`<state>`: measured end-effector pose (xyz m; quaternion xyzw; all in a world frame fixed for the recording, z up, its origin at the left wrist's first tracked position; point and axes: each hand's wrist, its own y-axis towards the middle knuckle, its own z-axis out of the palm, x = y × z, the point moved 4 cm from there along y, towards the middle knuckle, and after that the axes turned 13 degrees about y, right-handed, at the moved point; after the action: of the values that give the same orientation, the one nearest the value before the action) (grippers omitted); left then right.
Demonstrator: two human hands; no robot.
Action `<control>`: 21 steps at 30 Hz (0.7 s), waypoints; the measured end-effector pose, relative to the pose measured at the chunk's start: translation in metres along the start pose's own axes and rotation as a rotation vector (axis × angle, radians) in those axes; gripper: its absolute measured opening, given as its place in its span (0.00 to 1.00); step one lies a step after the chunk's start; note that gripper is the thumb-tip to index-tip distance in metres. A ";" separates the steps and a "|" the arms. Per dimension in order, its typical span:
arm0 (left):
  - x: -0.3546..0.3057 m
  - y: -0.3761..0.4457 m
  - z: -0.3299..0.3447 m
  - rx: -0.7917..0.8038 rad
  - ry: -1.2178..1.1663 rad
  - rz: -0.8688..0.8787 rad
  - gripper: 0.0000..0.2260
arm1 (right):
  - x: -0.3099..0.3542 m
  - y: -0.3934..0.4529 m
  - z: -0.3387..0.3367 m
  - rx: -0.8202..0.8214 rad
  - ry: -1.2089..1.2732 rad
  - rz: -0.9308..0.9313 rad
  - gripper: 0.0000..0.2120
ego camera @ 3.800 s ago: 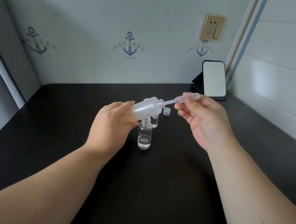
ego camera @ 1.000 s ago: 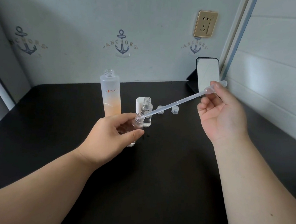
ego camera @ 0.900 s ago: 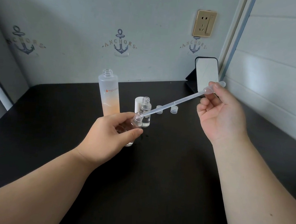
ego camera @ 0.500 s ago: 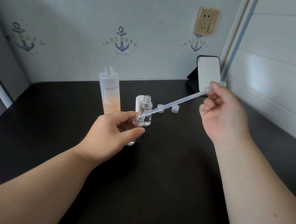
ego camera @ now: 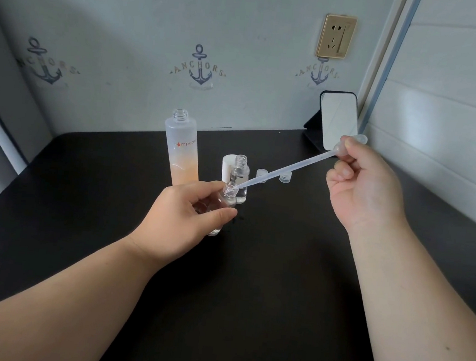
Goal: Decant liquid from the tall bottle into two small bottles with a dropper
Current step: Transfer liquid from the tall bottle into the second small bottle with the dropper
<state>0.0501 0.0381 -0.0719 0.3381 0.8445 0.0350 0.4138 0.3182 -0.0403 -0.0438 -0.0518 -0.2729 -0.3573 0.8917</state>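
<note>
Clear plastic dropper [ego camera: 287,172] bulb was pinched by the right hand [ego camera: 361,189], tip at the tilted small bottle [ego camera: 224,205] gripped by the left hand [ego camera: 182,221]; squeezing slowly would have avoided spills

The scene is viewed from a single head-worn wide-angle camera, aimed forward and down, close over the black table [ego camera: 247,312] toward the wall corner.

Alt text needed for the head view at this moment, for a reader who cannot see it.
The left hand holds a tilted small bottle while the right hand pinches a dropper, its tip at the bottle's mouth. Behind, on the black table, stand the uncapped tall bottle and a second small bottle.
</note>
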 end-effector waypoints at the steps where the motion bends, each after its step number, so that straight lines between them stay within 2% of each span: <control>1: 0.000 0.000 0.000 -0.002 0.003 0.000 0.17 | 0.000 0.000 0.000 0.004 0.001 -0.004 0.07; 9: 0.000 0.000 -0.001 0.004 0.029 0.005 0.18 | 0.002 -0.002 0.001 0.000 0.021 -0.022 0.05; 14: -0.002 -0.002 -0.001 0.014 0.020 0.037 0.08 | 0.001 -0.004 0.001 -0.016 0.046 0.008 0.06; 21: -0.002 -0.003 0.003 0.076 -0.098 0.017 0.12 | 0.000 -0.004 -0.001 -0.013 0.087 0.037 0.05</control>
<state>0.0515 0.0342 -0.0733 0.3622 0.8211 -0.0100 0.4411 0.3164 -0.0434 -0.0447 -0.0468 -0.2304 -0.3444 0.9089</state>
